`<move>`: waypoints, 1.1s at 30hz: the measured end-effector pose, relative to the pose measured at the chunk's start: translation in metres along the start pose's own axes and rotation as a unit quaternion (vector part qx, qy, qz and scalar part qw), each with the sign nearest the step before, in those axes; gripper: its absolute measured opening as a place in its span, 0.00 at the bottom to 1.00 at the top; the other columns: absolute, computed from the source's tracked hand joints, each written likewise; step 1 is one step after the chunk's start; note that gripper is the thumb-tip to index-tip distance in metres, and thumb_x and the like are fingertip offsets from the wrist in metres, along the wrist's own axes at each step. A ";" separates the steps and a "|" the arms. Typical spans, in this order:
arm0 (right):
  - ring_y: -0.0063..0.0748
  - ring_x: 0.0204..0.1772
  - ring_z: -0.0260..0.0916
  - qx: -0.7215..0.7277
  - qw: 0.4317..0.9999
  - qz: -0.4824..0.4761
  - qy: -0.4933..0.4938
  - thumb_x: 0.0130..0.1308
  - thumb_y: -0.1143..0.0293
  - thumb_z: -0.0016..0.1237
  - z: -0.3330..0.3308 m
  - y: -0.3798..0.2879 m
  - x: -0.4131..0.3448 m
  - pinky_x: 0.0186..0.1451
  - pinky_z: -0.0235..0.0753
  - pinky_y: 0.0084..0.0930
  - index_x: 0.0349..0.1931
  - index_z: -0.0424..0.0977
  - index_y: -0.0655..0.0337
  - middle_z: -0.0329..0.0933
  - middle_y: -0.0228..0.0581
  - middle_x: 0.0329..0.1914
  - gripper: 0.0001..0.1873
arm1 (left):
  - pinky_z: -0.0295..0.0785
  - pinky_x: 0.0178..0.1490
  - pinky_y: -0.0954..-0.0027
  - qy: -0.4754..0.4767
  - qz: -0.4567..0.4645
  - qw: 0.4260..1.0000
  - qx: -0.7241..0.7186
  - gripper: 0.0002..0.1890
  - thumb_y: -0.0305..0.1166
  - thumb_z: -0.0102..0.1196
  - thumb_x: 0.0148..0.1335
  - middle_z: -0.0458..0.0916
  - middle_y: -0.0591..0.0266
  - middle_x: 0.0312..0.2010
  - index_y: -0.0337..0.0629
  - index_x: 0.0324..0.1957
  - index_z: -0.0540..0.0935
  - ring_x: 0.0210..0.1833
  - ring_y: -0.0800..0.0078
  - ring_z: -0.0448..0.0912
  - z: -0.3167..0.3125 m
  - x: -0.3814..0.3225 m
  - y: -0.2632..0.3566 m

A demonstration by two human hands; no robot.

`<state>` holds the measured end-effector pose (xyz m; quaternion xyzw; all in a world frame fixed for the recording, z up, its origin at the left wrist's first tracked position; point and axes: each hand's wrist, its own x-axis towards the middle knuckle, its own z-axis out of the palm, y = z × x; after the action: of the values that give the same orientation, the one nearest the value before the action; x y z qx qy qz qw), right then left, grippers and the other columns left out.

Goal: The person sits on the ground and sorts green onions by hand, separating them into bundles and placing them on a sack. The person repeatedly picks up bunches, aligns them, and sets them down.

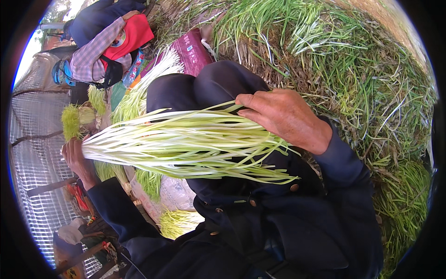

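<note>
My left hand [75,157] grips a bunch of pale garlic chives [181,143] by the white stem ends. The bunch lies sideways across my lap, its yellow-green leaf tips fanning out to the right. Above those tips, my right hand [285,117] pinches a leaf or two between thumb and forefinger. Dark trousers at my knees [205,85] show just behind the bunch. A heap of similar white-stemmed chives [160,76] lies beyond my knees, on a maroon printed sack [191,52].
Discarded green leaves and straw [348,87] pile up along the right. Another person [101,48] in a checked sleeve sits at the upper left. Small tied bundles [71,120] stand near a mesh screen [38,150]. More chives [179,223] lie on pale sacking [177,191] by my left side.
</note>
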<state>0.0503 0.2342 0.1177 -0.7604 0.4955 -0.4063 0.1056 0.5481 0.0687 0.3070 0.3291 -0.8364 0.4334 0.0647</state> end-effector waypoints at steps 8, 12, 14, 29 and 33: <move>0.30 0.37 0.76 -0.116 0.990 -0.080 -0.023 0.67 0.65 0.59 0.002 -0.008 0.013 0.40 0.75 0.30 0.50 0.77 0.56 0.71 0.31 0.35 0.14 | 0.69 0.42 0.58 0.041 -0.019 0.997 -0.067 0.08 0.32 0.68 0.59 0.74 0.56 0.28 0.42 0.33 0.81 0.34 0.56 0.76 -0.007 0.004 0.007; 0.31 0.41 0.76 -0.119 0.989 -0.088 -0.015 0.66 0.69 0.58 0.004 -0.011 0.015 0.41 0.74 0.31 0.49 0.77 0.57 0.71 0.32 0.42 0.13 | 0.66 0.37 0.59 0.049 -0.039 0.994 -0.094 0.10 0.31 0.71 0.56 0.72 0.56 0.24 0.40 0.29 0.80 0.30 0.57 0.74 -0.007 0.002 0.006; 0.32 0.42 0.75 -0.118 0.990 -0.080 -0.009 0.66 0.70 0.57 0.005 -0.013 0.015 0.41 0.74 0.31 0.49 0.76 0.57 0.71 0.33 0.43 0.12 | 0.66 0.35 0.59 0.030 -0.065 0.991 -0.109 0.12 0.30 0.72 0.56 0.72 0.56 0.23 0.40 0.27 0.79 0.28 0.57 0.73 -0.007 -0.001 0.004; 0.44 0.43 0.77 -0.024 0.999 -0.017 -0.013 0.67 0.71 0.57 -0.001 -0.027 0.011 0.46 0.74 0.39 0.42 0.78 0.60 0.73 0.39 0.40 0.06 | 0.64 0.30 0.58 0.120 -0.068 0.988 -0.071 0.19 0.31 0.76 0.50 0.70 0.59 0.20 0.44 0.22 0.73 0.25 0.57 0.73 -0.011 0.000 0.000; 0.45 0.45 0.76 -0.032 0.999 0.003 0.007 0.66 0.73 0.58 -0.002 -0.039 0.014 0.47 0.73 0.39 0.43 0.78 0.60 0.75 0.39 0.43 0.07 | 0.65 0.30 0.59 0.123 -0.052 0.989 -0.065 0.22 0.35 0.75 0.50 0.68 0.60 0.19 0.44 0.20 0.69 0.23 0.59 0.73 -0.014 -0.001 0.001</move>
<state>0.0768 0.2423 0.1481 -0.7593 0.5110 -0.3951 0.0788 0.5461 0.0803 0.3150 0.3116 -0.8302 0.4111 0.2113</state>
